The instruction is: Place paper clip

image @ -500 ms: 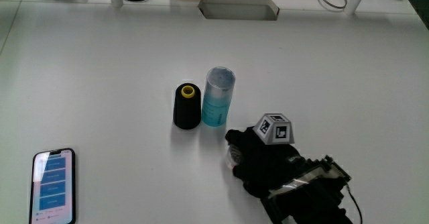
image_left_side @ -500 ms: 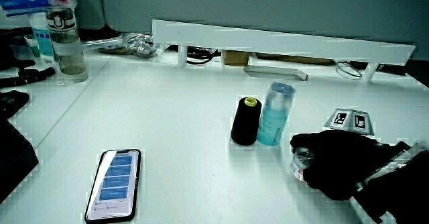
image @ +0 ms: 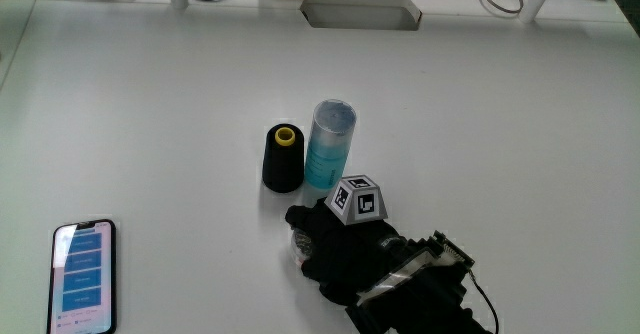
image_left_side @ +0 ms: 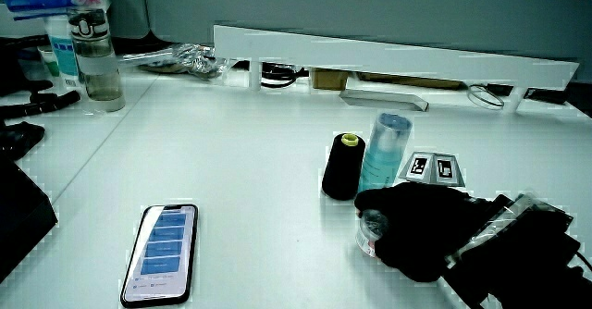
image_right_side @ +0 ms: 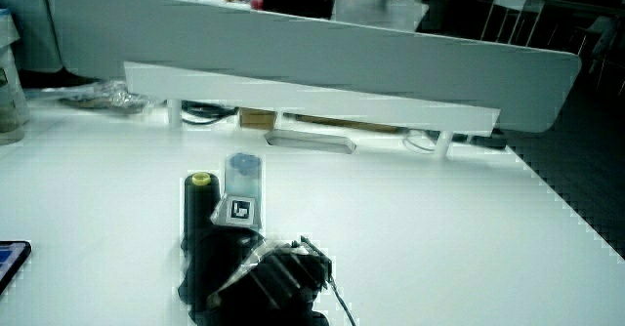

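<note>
the hand [image: 345,249] in its black glove, with the small patterned cube [image: 357,198] on its back, rests low on the white table [image: 500,124], at about five o'clock from the black thread spool with a yellow core [image: 283,159] and nearer to the person than the clear blue-tinted plastic bottle [image: 328,144]; in a side view the hand [image_left_side: 421,226] lies just beside the spool [image_left_side: 340,166] and the bottle [image_left_side: 382,154]. its fingers are curled down around a small clear round container [image: 300,242], which also shows under the fingertips in a side view [image_left_side: 370,231]; whether the fingertips are pinching it firmly cannot be told. no paper clip can be made out on its own, so the container is presumably its holder, and it sits at the hand's nine o'clock edge, touching or nearly touching the table. judged from this, the carry looks close to done: the container is down near the surface, but the fingers have not let go, so the release and the hand's retreat remain. compared with half a second ago, the hand and the container have moved toward the spool and bottle, ending closer to both. a black smartphone with a lit blue screen [image: 83,277] lies well apart at the table's near edge, unmoved.
</note>
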`<state>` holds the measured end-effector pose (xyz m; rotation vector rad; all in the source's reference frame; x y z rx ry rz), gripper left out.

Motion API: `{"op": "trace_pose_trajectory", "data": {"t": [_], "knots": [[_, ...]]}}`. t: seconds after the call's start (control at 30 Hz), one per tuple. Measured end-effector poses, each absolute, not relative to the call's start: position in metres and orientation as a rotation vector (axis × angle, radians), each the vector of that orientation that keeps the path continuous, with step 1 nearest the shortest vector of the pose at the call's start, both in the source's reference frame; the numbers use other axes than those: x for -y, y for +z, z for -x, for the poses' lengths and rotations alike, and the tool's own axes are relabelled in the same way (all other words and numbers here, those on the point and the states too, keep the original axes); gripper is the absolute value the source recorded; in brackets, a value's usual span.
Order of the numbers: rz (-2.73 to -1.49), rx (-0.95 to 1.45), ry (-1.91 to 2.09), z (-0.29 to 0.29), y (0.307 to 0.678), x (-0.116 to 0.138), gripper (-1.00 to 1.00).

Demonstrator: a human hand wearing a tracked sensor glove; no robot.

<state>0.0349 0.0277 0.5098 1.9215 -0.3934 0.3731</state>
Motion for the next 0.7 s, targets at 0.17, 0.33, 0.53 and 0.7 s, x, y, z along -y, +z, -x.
{"op": "trace_pose_trajectory", "data": {"t": [0.17, 0.33, 0.53, 0.7], "knots": [[-1.918, 0.404, 0.376, -0.029, 0.512, -0.03, 0.0], [-1.917, 0.402, 0.358, -0.025, 0.519, -0.036, 0.0], [-1.92, 0.407, 0.329, -0.023, 0.518, -0.037, 0.0], [-1.926, 0.4, 0.325, -0.022, 0.518, -0.037, 0.0]]}}
